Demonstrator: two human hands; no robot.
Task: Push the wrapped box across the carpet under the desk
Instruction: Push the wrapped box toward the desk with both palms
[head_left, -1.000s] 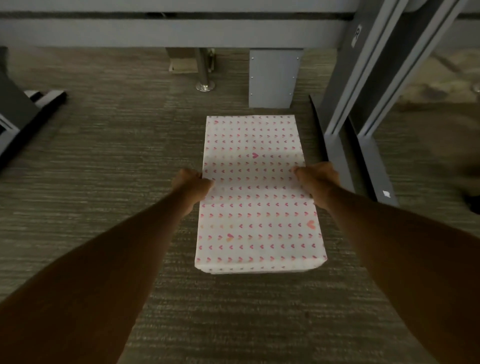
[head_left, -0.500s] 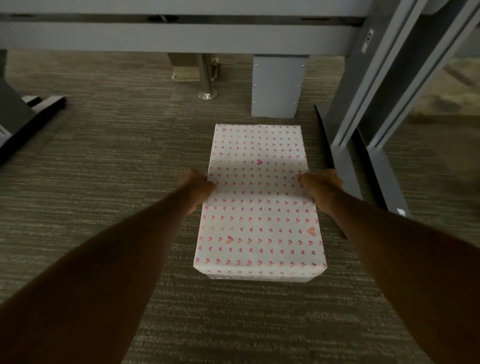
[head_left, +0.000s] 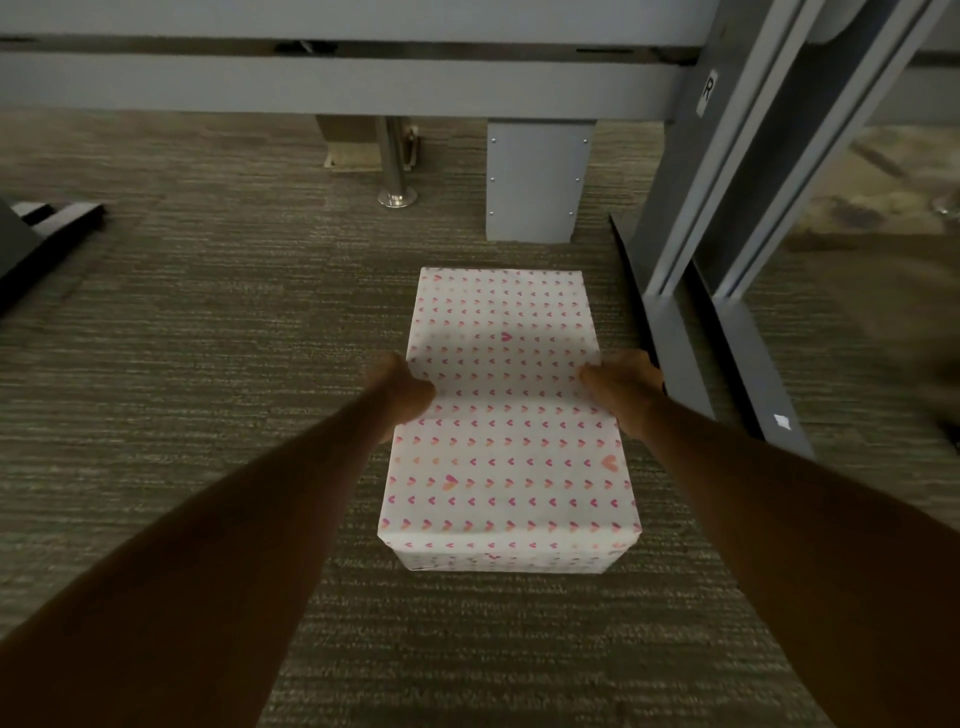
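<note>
Box: wrapped box lies flat on the carpet, long way pointing away from the person. Its paper is white with rows of small pink and orange hearts.

Left hand: the left hand presses on the left long side of the box, about halfway along. The thumb lies on top of the paper. The other fingers go down the side wall, so I cannot see them well.

Right hand: the right hand presses on the right long side, straight across from the left hand. Its thumb tip is on the top edge. The rest of its fingers curl down the far side, and they look closed on the box, but the light is dim.

Grip: the box sits between the two hands, squeezed from both sides. Both arms reach out long and straight from the bottom corners.

Where the box is: the far end of the box is near a grey post, but not touching it. A grey bar of the desk runs across the top, above the post.

Right side: a grey desk leg with a long foot stands just beside the box's right edge.

Back: a shiny metal pole stands on the carpet, left of the post.

Far left: dark flat pieces lie on the carpet, well apart from the box.
</note>
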